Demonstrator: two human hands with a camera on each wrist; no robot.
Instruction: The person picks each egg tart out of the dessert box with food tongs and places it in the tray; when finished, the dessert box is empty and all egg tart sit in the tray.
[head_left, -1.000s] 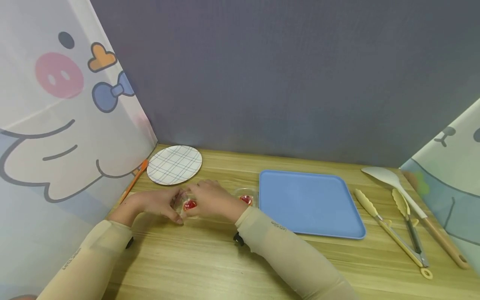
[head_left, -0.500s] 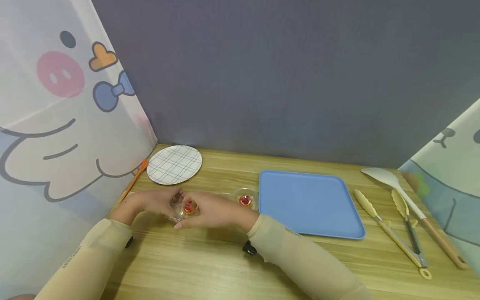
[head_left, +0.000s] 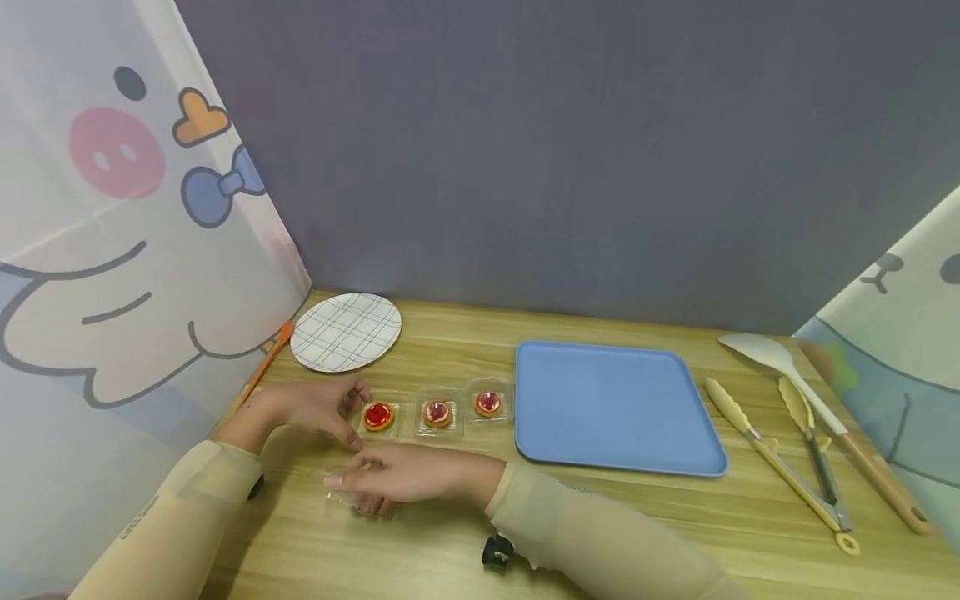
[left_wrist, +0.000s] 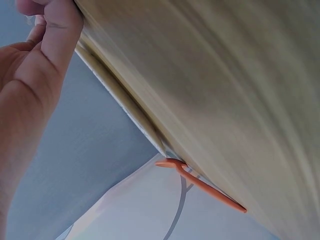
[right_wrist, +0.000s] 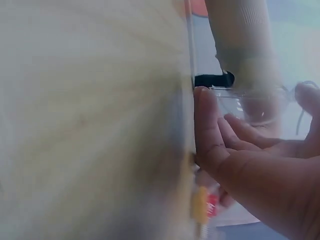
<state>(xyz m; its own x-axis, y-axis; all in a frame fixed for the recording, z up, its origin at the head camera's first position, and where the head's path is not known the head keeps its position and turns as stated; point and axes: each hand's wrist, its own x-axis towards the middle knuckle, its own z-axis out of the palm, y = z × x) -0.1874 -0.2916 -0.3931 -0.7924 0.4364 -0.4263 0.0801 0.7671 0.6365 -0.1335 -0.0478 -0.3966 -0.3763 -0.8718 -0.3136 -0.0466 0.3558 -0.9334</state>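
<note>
Three small red-topped tarts stand in a row. The leftmost tart (head_left: 378, 416) sits uncovered in a clear plastic base. My left hand (head_left: 311, 410) holds this base at its left side, fingers at the back and thumb in front. My right hand (head_left: 405, 473) pinches a clear plastic lid (right_wrist: 245, 104) between thumb and fingers, just in front of the row and low over the table. In the head view that hand hides much of the lid. The middle tart (head_left: 437, 413) and the right tart (head_left: 488, 404) sit in clear plastic boxes.
A blue tray (head_left: 615, 408) lies right of the tarts. A checked plate (head_left: 347, 332) stands behind the left hand, with an orange-tipped utensil (head_left: 279, 337) along the left wall. Yellow-tipped tongs (head_left: 765, 450) and a white ladle-like spoon (head_left: 761, 348) lie far right.
My right hand has lifted the lid off the leftmost tart and brought it toward me. The middle tart has come into sight. My left hand has stayed in place.
</note>
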